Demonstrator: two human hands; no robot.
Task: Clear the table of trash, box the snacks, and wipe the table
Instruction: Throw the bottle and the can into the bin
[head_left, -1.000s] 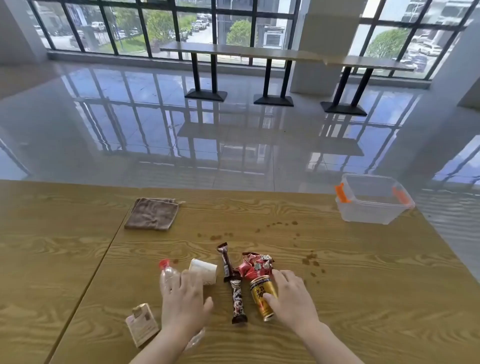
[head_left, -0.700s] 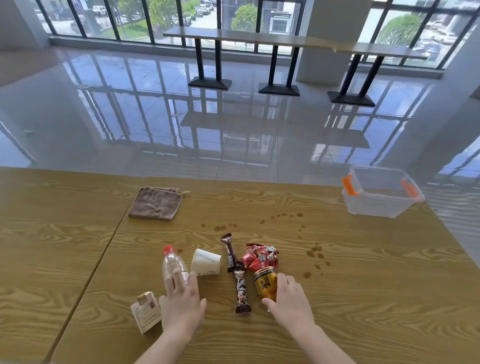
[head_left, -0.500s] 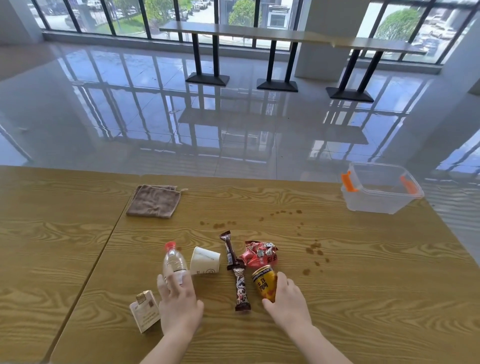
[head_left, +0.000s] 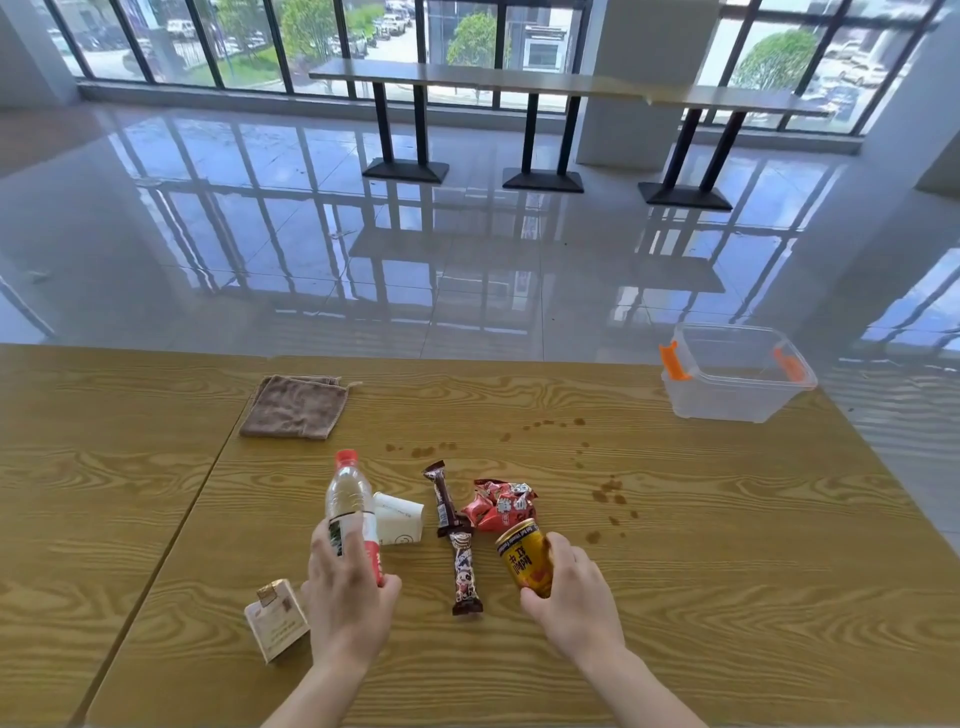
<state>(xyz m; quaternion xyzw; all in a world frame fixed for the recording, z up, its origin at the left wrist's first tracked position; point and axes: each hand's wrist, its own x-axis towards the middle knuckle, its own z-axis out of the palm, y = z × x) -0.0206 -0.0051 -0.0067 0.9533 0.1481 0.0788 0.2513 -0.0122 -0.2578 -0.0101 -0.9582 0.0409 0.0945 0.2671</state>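
Right now the left hand (head_left: 347, 597) has its fingers clamped around a clear bottle (head_left: 349, 506) with a red cap, tilted up off the tabletop (head_left: 727, 571). The right hand (head_left: 574, 592) grips a yellow can (head_left: 522, 556). Between them lie two chocolate bars (head_left: 464, 571), with a white paper cup (head_left: 399, 518) and red snack packets (head_left: 498, 504) just beyond. Farther off sit a brown cloth (head_left: 296, 406) and a clear plastic box (head_left: 735, 371).
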